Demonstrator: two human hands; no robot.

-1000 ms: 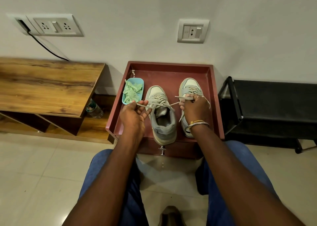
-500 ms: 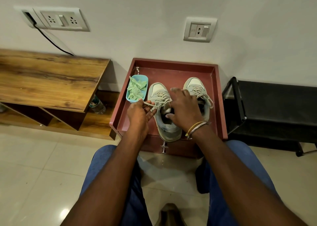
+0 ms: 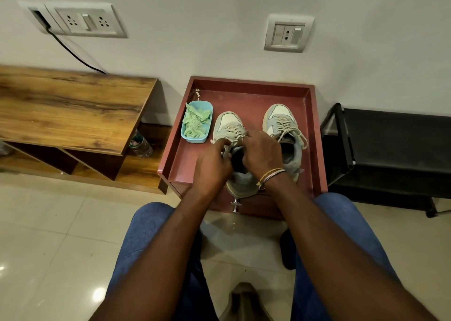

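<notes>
Left sneaker [image 3: 229,125] is sitting on the red table [image 3: 246,96], left of centre, toe pointing at the wall and heel hanging just over the front edge. It has a grey suede upper, a cream toe cap and cream lace [image 3: 227,148], and it is looking worn. The mouth is showing dark between my hands.

My left hand [image 3: 211,167] is coming in from the left side of the shoe. Its fingers [image 3: 219,148] are curling narrow and pinching a strand of the lace by the top eyelets. My right hand [image 3: 263,153] is covering the tongue, with its fingers [image 3: 253,135] bent down onto the lacing and holding the lace there. The exact grip is partly hidden. Bangles [image 3: 271,175] are sitting on that wrist.

Right sneaker [image 3: 283,123] is standing just beside the left one in the same colours. It is laced, with loose ends drooping to the right.

Blue tub [image 3: 195,140] is sitting near the left sneaker's toe and is filled with pale green strips [image 3: 196,123]. I can't tell the material.

The table is showing a raised rim all round and a metal knob [image 3: 235,205] on its front. A wooden shelf unit [image 3: 73,111] is standing to the left, with a plastic bottle [image 3: 142,145] lying in its lower bay. A black rack [image 3: 390,137] is standing to the right. Two wall sockets [image 3: 84,22] [image 3: 288,34] are showing above, and a black cable [image 3: 73,52] is hanging from the left one. My knees in blue jeans [image 3: 151,230] are resting over the tiled floor [image 3: 48,235].
</notes>
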